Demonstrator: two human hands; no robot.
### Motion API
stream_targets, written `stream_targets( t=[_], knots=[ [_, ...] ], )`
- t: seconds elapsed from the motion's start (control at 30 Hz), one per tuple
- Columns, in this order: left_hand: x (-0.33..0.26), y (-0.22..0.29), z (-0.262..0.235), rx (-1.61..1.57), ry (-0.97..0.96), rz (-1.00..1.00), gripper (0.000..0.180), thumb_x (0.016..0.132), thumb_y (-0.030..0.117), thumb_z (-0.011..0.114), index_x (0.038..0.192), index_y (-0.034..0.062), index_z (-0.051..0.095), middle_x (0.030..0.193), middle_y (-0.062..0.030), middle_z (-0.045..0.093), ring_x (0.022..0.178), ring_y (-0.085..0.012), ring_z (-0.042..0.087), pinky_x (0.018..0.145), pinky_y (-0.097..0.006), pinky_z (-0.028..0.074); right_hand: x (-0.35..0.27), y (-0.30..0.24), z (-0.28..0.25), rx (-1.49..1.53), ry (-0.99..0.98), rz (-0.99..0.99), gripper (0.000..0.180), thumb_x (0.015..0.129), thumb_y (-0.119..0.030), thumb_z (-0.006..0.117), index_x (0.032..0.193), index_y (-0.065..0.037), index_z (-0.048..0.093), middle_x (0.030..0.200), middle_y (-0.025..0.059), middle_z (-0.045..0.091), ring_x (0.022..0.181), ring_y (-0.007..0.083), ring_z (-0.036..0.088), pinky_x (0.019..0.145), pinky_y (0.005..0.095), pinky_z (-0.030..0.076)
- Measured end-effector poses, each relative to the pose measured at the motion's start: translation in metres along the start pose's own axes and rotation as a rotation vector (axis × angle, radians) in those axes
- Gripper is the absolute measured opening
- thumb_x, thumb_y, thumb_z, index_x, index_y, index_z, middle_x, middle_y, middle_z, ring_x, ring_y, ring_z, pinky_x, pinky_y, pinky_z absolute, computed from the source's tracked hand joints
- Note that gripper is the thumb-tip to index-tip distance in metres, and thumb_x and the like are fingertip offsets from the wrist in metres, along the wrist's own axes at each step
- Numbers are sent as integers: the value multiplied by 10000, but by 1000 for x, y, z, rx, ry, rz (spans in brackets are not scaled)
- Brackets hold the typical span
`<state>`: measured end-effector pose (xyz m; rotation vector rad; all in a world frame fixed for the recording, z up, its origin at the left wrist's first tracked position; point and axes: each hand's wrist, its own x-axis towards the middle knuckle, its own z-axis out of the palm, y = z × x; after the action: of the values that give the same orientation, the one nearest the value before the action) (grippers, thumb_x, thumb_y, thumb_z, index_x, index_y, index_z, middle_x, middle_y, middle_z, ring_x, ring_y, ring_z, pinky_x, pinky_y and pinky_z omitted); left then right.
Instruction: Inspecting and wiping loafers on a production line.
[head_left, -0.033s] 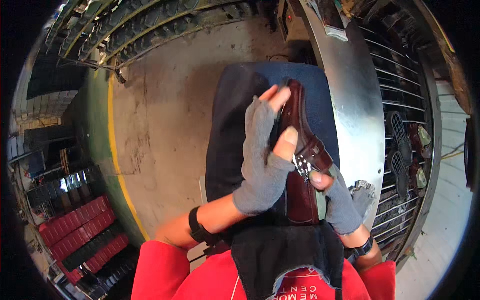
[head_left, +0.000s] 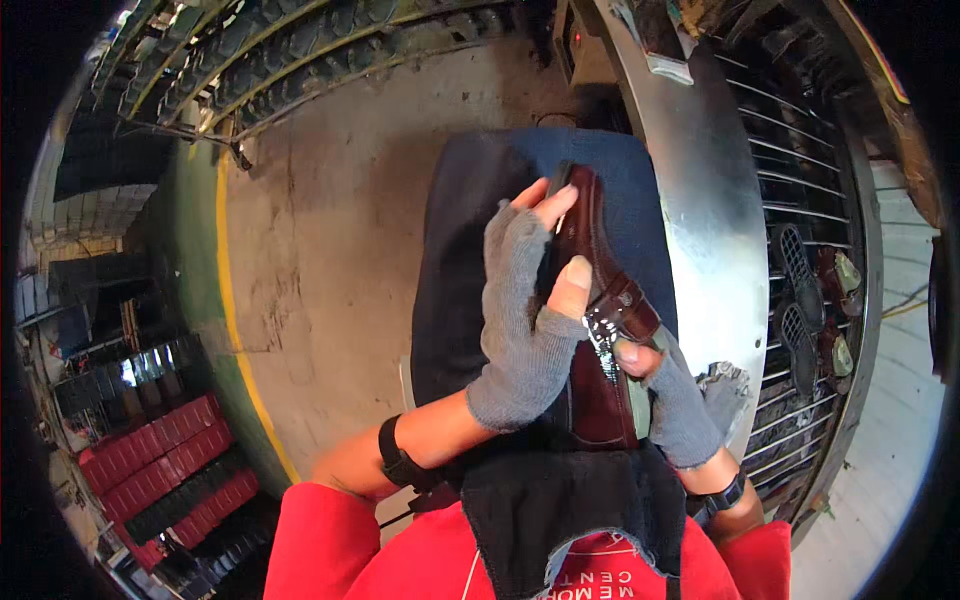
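A glossy dark brown leather shoe [head_left: 598, 250] with a strap is held between my two hands over my lap. My left hand [head_left: 530, 325], in a grey fingerless glove, presses its fingertips at the shoe's far end, beside a dark edge like a sole. Its thumb lies along the leather. My right hand [head_left: 675, 395], gloved alike, grips the shoe near the strap, thumb showing and other fingers hidden. Below the hands, more brown leather [head_left: 603, 408] borders a pale green part [head_left: 640, 405]; whether it belongs to the same shoe I cannot tell.
A dark blue cushioned surface [head_left: 460, 230] lies beneath the shoe. To the right stand a metal counter [head_left: 705, 180] and a barred rack [head_left: 795, 155] holding black soles [head_left: 800, 345] and brown shoe parts [head_left: 838, 275]. Loaded racks [head_left: 290, 60] stand far left; red stacked pieces [head_left: 165, 455] sit near left.
The shoe's strap end has shifted slightly down and left. My left fingertips have moved a little along the far end; both hands keep their hold.
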<state>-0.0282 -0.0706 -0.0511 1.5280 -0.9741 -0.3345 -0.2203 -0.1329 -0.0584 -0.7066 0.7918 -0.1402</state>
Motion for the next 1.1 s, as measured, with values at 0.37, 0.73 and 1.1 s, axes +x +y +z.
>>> stream_targets(
  t=[0.37, 0.73, 1.1],
  knots=[
    [30, -27, 11, -480, -622, -341, 396, 1115, 165, 501, 1439, -46, 587, 1356, -127, 666, 1227, -210, 637, 1111, -354, 488, -99, -2, -211, 77, 640, -579, 519, 965, -347, 714, 1377, -53, 602, 1184, 78, 718, 998, 213, 715, 888, 378, 595],
    [-15, -67, 10, -329, -489, -467, 364, 1100, 242, 502, 1290, -12, 681, 1084, -120, 721, 1019, -199, 682, 942, -351, 541, -272, 81, -368, -1553, 1720, 214, 747, 780, -185, 851, 1446, -61, 535, 1339, 206, 632, 1276, 407, 585, 1083, 494, 485],
    [-6, -54, 24, -415, -547, -622, 430, 1108, 339, 544, 1311, -30, 630, 1107, -142, 706, 1024, -235, 697, 921, -383, 588, -122, -42, -289, -1698, 1140, -32, 747, 649, -128, 889, 1329, -125, 578, 1365, 187, 550, 1323, 420, 523, 1136, 497, 447]
  ],
)
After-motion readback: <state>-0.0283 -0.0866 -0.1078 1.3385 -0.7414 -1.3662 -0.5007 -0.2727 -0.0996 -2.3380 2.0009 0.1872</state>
